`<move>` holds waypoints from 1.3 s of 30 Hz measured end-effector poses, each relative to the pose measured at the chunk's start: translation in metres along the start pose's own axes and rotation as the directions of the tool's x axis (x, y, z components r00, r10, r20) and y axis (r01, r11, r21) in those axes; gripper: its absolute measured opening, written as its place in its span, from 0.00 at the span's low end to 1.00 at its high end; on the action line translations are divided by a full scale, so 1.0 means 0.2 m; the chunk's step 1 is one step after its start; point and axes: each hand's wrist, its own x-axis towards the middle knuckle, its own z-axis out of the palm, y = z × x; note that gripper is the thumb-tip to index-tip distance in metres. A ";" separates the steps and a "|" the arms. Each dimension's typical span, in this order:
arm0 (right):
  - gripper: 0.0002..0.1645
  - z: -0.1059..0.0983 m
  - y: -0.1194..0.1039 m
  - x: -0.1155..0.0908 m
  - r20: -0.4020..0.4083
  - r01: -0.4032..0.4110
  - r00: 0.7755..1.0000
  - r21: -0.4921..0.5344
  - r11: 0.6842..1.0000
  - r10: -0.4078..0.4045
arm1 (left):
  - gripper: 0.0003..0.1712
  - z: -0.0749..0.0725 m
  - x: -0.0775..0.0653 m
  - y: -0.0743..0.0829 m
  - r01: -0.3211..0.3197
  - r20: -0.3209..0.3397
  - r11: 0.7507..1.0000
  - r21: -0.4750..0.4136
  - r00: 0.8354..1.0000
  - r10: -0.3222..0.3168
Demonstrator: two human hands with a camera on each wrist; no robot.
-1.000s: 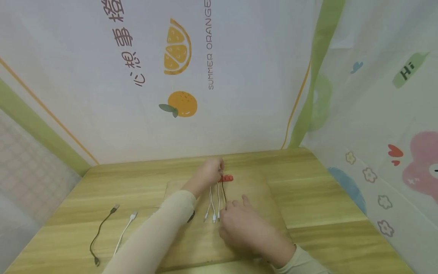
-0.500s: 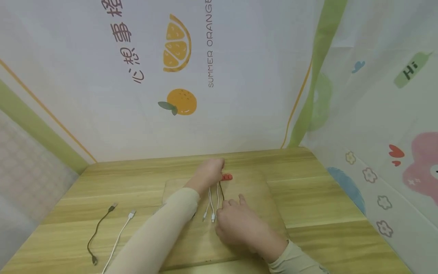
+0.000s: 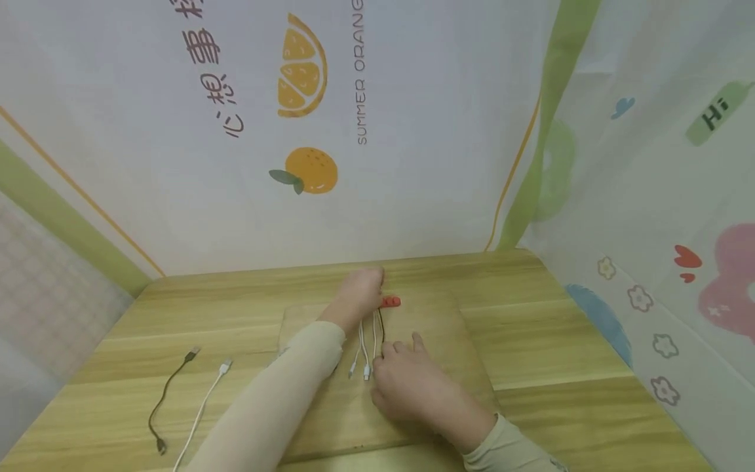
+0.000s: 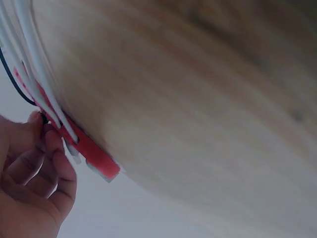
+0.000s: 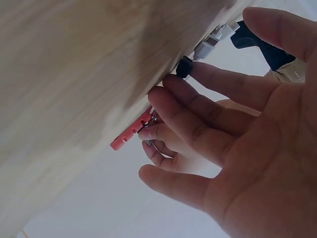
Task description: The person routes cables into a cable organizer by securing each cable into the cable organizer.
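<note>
left hand (image 3: 361,288) pinches black cable (image 3: 382,325) — sheets (image 3: 425,164) read "summer orang", "hi".

Wood-grain bench (image 3: 566,341), flat wooden board (image 3: 348,419) at centre, dark cable (image 3: 159,398) and white cable (image 3: 201,410) left of it.

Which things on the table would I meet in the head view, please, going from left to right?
Loose dark cable, loose white cable, left hand, right hand.
</note>
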 end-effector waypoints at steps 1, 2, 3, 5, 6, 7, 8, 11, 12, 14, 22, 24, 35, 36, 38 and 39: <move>0.26 0.00 0.00 0.00 0.002 0.000 1.000 -0.005 1.000 0.000 | 0.13 0.00 0.00 0.00 0.000 0.008 1.000 0.011 1.000 0.000; 0.27 0.00 0.00 -0.01 0.004 0.001 1.000 -0.008 1.000 -0.001 | 0.14 0.00 0.00 0.00 0.001 0.020 1.000 0.018 1.000 -0.002; 0.28 0.01 0.00 -0.01 0.002 0.002 1.000 -0.011 1.000 -0.002 | 0.15 0.00 0.00 0.00 0.004 0.033 1.000 0.023 0.999 -0.005; 0.30 0.01 0.01 -0.01 0.000 0.004 1.000 -0.021 1.000 -0.004 | 0.14 -0.01 0.01 0.01 0.009 0.047 0.999 0.033 0.999 -0.010; 0.31 0.02 0.01 -0.02 -0.001 0.004 1.000 -0.026 1.000 -0.004 | 0.14 -0.01 0.01 0.01 0.010 0.053 0.999 0.037 0.999 -0.012; 0.30 0.02 0.01 -0.02 -0.003 0.004 1.000 -0.030 1.000 -0.004 | 0.14 -0.01 0.01 0.02 0.013 0.060 0.999 0.040 0.998 -0.015; 0.30 0.02 0.01 -0.03 -0.004 0.004 1.000 -0.032 0.999 -0.004 | 0.14 -0.02 0.01 0.02 0.016 0.065 0.999 0.039 0.998 -0.018; 0.27 0.01 0.01 -0.03 -0.010 0.002 1.000 -0.045 0.999 -0.002 | 0.15 -0.02 0.01 0.02 0.019 0.069 0.999 0.046 0.997 -0.023; 0.26 0.01 0.01 -0.03 -0.015 0.003 1.000 -0.050 0.999 -0.004 | 0.16 -0.02 0.01 0.02 0.019 0.067 0.998 0.053 0.997 -0.023; 0.23 0.00 0.02 -0.03 -0.021 0.009 1.000 -0.058 0.998 -0.010 | 0.17 -0.02 0.02 0.03 0.019 0.065 0.998 0.065 0.998 -0.024; 0.16 -0.01 0.03 -0.01 -0.024 0.005 1.000 -0.055 0.998 -0.006 | 0.15 0.00 0.04 0.05 -0.009 0.060 0.989 0.145 0.998 0.001; 0.16 0.00 0.03 -0.01 -0.029 0.006 1.000 -0.057 0.998 -0.008 | 0.12 0.00 0.04 0.06 -0.013 0.052 0.987 0.160 0.999 0.005; 0.15 0.01 0.02 0.00 -0.036 -0.012 0.999 -0.034 0.999 0.011 | 0.05 0.01 0.05 0.07 -0.077 0.030 0.972 0.220 0.997 0.073; 0.14 0.01 0.01 0.00 -0.044 -0.012 0.999 -0.033 0.999 0.011 | 0.08 0.01 0.05 0.07 -0.083 0.030 0.969 0.234 0.996 0.078; 0.15 0.01 0.01 0.00 -0.056 -0.009 0.998 -0.041 0.999 0.007 | 0.15 0.01 0.04 0.09 -0.094 0.037 0.961 0.261 0.995 0.087; 0.15 0.01 0.01 0.00 -0.061 -0.008 0.998 -0.048 0.999 0.005 | 0.18 0.01 0.03 0.09 -0.105 0.043 0.955 0.279 0.994 0.097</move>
